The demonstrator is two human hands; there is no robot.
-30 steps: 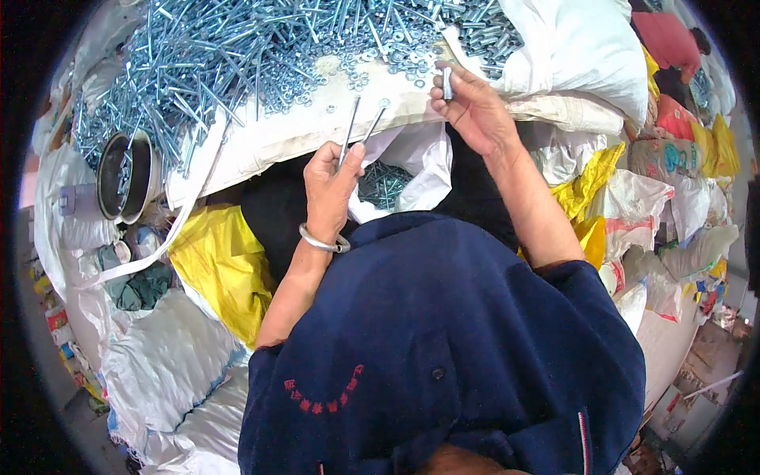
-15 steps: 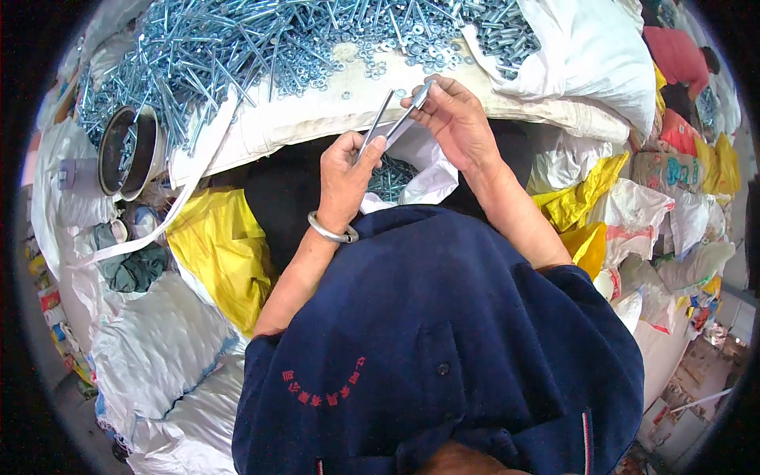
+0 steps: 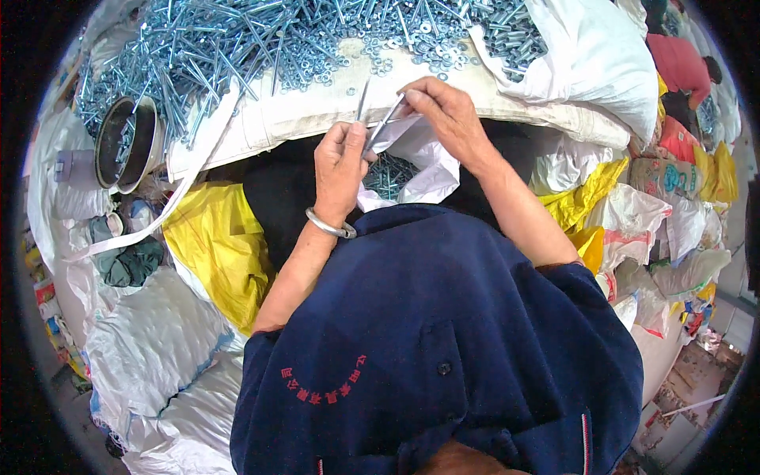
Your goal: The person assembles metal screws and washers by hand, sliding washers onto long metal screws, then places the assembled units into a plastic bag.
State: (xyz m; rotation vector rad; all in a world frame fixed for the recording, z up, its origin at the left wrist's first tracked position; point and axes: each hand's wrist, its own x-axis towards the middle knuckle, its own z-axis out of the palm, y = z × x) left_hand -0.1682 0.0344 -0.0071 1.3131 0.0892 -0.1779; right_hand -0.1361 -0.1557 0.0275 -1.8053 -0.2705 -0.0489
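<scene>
My left hand (image 3: 339, 168) is closed around two long, slim metal bolts that splay apart above its fingers. The left bolt (image 3: 363, 101) points up and away from me with its far end free. The right bolt (image 3: 385, 120) slants toward my right hand (image 3: 450, 120), whose thumb and fingers pinch its upper end. My fingertips partly hide that end, so any small part on it cannot be made out. Just below both hands, an open white bag (image 3: 434, 176) holds a heap of similar bolts (image 3: 388, 176).
Across the far side, a pale padded surface (image 3: 317, 111) carries piled long bolts (image 3: 214, 47), loose washers (image 3: 439, 51) and short metal sleeves (image 3: 514, 39). A dark-lined pan (image 3: 127, 146) stands at left. Yellow sacks (image 3: 218, 245) and white sacks (image 3: 158, 340) surround me. A person in red (image 3: 681, 63) bends at far right.
My right hand has moved left, closer to my left hand. The wider metal sleeve seen at its fingertips earlier no longer shows. The two bolts have shifted slightly left with my left hand.
</scene>
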